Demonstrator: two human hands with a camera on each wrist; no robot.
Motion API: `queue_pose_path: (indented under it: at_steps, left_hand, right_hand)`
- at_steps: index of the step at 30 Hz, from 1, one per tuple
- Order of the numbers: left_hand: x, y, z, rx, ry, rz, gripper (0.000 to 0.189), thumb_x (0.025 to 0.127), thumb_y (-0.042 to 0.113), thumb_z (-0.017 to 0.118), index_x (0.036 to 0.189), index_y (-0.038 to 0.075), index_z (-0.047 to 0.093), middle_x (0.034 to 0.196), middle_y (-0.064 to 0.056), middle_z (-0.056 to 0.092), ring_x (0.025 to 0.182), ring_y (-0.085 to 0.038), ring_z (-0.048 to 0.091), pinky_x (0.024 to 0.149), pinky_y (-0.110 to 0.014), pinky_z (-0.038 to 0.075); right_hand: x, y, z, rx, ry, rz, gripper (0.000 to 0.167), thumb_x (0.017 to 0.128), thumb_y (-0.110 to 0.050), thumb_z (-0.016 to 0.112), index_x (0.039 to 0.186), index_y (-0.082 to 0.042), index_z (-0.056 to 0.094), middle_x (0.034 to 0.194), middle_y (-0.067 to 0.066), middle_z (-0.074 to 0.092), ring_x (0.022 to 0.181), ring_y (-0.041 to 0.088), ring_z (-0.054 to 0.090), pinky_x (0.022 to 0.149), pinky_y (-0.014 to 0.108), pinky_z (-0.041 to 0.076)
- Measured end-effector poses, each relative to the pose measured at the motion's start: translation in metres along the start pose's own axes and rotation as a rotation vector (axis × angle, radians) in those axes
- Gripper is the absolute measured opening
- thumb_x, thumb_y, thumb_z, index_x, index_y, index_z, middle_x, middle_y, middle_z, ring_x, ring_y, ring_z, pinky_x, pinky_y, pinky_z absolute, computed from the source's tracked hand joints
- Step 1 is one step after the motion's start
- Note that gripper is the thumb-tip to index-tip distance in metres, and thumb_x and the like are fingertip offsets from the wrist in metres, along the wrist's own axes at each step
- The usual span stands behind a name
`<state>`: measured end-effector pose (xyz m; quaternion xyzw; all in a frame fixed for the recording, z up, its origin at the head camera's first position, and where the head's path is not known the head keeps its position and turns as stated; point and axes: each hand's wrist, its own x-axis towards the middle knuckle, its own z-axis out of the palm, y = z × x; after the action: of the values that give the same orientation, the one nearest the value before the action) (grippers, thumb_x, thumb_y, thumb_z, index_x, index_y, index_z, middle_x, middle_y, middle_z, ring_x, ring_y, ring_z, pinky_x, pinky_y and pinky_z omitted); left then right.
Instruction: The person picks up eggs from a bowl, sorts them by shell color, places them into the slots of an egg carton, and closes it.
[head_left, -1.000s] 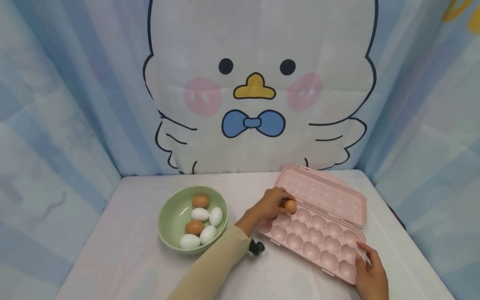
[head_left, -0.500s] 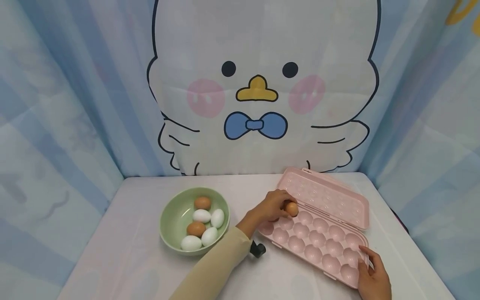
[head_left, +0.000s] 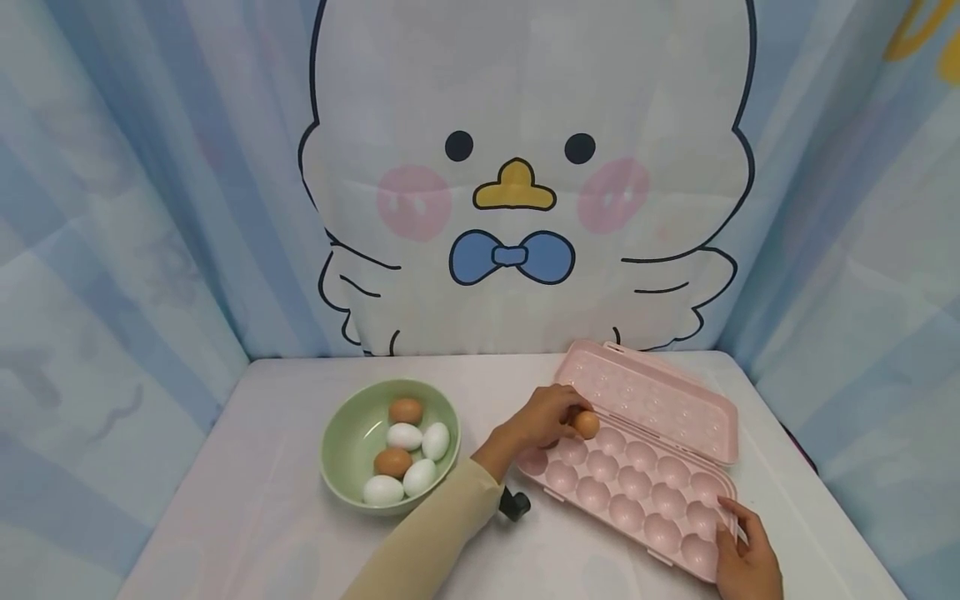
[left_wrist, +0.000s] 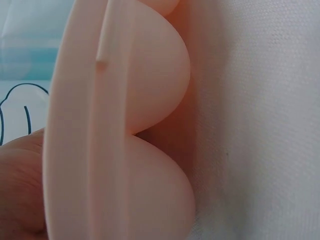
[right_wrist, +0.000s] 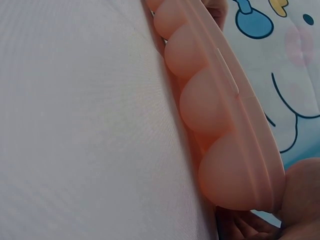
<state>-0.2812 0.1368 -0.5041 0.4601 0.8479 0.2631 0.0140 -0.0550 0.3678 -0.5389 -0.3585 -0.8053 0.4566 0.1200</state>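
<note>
My left hand [head_left: 551, 414] reaches over the near-left end of a pink egg tray [head_left: 633, 546] and pinches a brown egg [head_left: 587, 425] at a well in the back row. The egg sits low, at the well; whether it bears on the bottom cannot be seen. Something dark beneath the palm is too hidden to name. At the tray's right end, my right hand [head_left: 748, 550] grips the rim, thumb [right_wrist: 302, 192] on one side and fingers under the edge in the right wrist view. The left wrist view shows the tray's rounded wells [left_wrist: 157, 190] from the side.
Left of the tray stands a green bowl [head_left: 337, 467] with white eggs [head_left: 382, 490] and two brown eggs [head_left: 393, 462]. The tray's lid [head_left: 652, 404] lies folded open behind it. A black wrist device [head_left: 514, 505] hangs under the left wrist. A printed curtain [head_left: 517, 308] stands behind the table.
The whole head view has shifted slightly. The left hand stays at the same back-left well with the brown egg, and the right hand keeps its hold on the tray's end.
</note>
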Motion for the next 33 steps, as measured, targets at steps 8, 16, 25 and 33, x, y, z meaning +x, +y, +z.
queue_pose_path:
  at_steps: [8,16,25,33]
  left_hand:
    - [-0.004,0.002,0.0,0.053,0.013,0.033,0.049,0.087,0.023,0.087,0.132,0.015,0.07,0.119,0.005,0.067,0.105,-0.005,0.057,0.099,-0.023,0.039]
    - [-0.01,0.011,-0.013,0.015,0.012,0.026,0.05,0.09,0.021,0.084,0.136,0.012,0.066,0.127,0.0,0.065,0.103,-0.011,0.061,0.094,-0.017,0.043]
    - [-0.027,0.031,-0.057,-0.013,0.01,-0.027,0.043,0.095,0.028,0.078,0.134,0.013,0.067,0.133,0.003,0.064,0.117,-0.014,0.061,0.104,-0.028,0.044]
    - [-0.061,0.032,-0.089,-0.018,0.014,0.021,0.031,0.103,0.025,0.067,0.129,0.009,0.069,0.122,-0.004,0.068,0.11,-0.019,0.064,0.096,-0.026,0.048]
  right_hand:
    - [-0.003,-0.001,0.0,0.0,-0.01,-0.038,0.043,0.109,-0.008,0.038,0.152,-0.003,0.041,0.162,0.03,0.026,0.138,0.054,0.038,0.097,0.05,0.041]
    - [-0.002,0.0,0.002,0.0,-0.016,-0.036,0.043,0.11,-0.008,0.038,0.152,-0.002,0.04,0.162,0.03,0.025,0.137,0.054,0.038,0.097,0.05,0.041]
    - [-0.002,0.002,0.0,0.001,-0.032,-0.037,0.044,0.11,-0.011,0.039,0.152,-0.001,0.04,0.163,0.03,0.025,0.137,0.054,0.038,0.098,0.052,0.04]
    - [-0.002,-0.002,-0.002,-0.015,-0.015,-0.032,0.044,0.109,-0.008,0.038,0.152,-0.002,0.04,0.163,0.028,0.026,0.138,0.052,0.039,0.099,0.052,0.041]
